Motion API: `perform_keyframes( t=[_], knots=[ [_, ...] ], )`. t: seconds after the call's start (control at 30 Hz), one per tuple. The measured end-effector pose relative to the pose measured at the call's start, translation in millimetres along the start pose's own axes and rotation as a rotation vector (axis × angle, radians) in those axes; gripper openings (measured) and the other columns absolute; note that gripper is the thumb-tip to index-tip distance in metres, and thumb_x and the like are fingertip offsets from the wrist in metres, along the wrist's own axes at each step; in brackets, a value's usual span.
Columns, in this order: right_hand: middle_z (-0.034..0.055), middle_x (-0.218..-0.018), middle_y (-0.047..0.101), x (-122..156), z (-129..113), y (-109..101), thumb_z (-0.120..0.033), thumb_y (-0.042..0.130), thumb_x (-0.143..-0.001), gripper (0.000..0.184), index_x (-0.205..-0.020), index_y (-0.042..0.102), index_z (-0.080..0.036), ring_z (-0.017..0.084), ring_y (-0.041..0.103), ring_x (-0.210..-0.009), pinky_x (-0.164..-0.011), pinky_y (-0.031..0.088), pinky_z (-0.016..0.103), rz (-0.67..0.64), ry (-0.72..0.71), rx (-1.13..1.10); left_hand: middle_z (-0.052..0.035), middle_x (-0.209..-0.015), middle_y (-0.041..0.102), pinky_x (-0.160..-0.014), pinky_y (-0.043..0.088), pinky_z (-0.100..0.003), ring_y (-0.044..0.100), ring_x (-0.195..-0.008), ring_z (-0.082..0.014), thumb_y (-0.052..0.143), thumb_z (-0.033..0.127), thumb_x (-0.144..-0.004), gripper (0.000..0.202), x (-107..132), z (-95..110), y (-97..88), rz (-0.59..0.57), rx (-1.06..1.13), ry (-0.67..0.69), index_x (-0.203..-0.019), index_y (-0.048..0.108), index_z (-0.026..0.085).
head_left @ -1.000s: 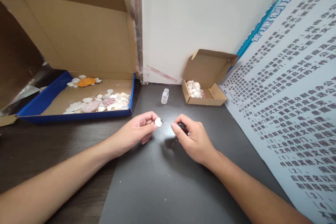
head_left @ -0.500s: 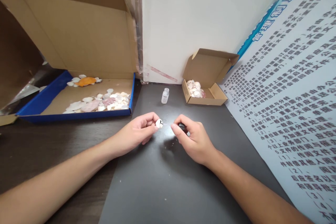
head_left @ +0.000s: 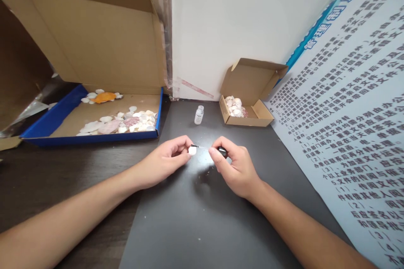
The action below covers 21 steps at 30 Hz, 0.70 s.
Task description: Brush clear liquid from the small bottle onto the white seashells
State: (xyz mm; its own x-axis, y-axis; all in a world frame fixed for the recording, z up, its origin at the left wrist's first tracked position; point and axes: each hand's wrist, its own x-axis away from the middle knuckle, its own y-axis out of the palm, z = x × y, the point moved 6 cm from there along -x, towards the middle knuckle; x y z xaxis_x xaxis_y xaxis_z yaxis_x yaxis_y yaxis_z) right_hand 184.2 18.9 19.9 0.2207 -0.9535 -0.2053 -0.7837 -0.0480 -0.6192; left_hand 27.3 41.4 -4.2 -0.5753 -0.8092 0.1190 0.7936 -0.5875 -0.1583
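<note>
Between the thumb and fingers of my left hand (head_left: pixel 170 154) is a small white shell (head_left: pixel 192 150). My right hand (head_left: pixel 235 164) is closed on the black cap of a brush applicator (head_left: pixel 222 151). Its thin clear stem points left, and the dark bristle tip lies at the shell's upper edge, seemingly touching it. Behind both hands a small clear glass bottle (head_left: pixel 198 115) stands upright without its cap, a white label on its side.
A blue-edged cardboard box (head_left: pixel 94 138) at the left holds many shells (head_left: pixel 139 122) and an orange shell piece (head_left: pixel 105 97). At the back right a small cardboard box (head_left: pixel 249 122) holds more shells (head_left: pixel 234 106). A printed board (head_left: pixel 347 105) rises along the right side of the dark mat (head_left: pixel 176 227).
The brush tip has moved from across the shell's face to its upper edge. The shell has turned slightly in my left hand, and my right hand has shifted a little to the right.
</note>
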Motion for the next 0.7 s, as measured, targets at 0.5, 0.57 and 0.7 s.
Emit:
perform_keyframes(
  t=[0.5, 0.57, 0.7],
  knots=[
    [-0.0047, -0.057, 0.050, -1.1, 4.5, 1.3, -0.038, 0.049, -0.095, 0.022, -0.085, 0.054, -0.019, 0.009, 0.047, -0.051, -0.053, 0.034, 0.021, -0.038, 0.031, -0.042, 0.0078, -0.061, 0.036, -0.047, 0.025, -0.020, 0.030, -0.052, -0.0075, 0.054, 0.047, -0.089, 0.029, -2.4, -4.5, -4.3, 0.021, 0.027, -0.005, -0.088, 0.049, 0.019],
    [-0.0058, -0.057, 0.048, -0.1, 2.2, 4.1, -0.037, 0.052, -0.094, 0.018, -0.091, 0.054, -0.020, 0.009, 0.046, -0.051, -0.052, 0.034, 0.020, -0.066, -0.007, -0.083, 0.0076, -0.062, 0.038, -0.048, 0.028, -0.019, 0.033, -0.052, -0.0070, 0.055, 0.043, -0.088, 0.025, -2.1, -4.3, -5.0, 0.032, 0.025, 0.001, -0.088, 0.049, 0.018],
    [-0.0091, -0.051, 0.040, -0.6, 2.7, 3.4, -0.035, 0.056, -0.091, 0.015, -0.092, 0.049, -0.021, 0.008, 0.038, -0.046, -0.048, 0.030, 0.019, -0.017, 0.003, -0.096, 0.0077, -0.060, 0.041, -0.049, 0.035, -0.019, 0.038, -0.052, -0.0073, 0.057, 0.039, -0.085, 0.022, -2.7, -5.5, -6.1, 0.064, 0.044, -0.008, -0.087, 0.050, 0.018]
  ],
)
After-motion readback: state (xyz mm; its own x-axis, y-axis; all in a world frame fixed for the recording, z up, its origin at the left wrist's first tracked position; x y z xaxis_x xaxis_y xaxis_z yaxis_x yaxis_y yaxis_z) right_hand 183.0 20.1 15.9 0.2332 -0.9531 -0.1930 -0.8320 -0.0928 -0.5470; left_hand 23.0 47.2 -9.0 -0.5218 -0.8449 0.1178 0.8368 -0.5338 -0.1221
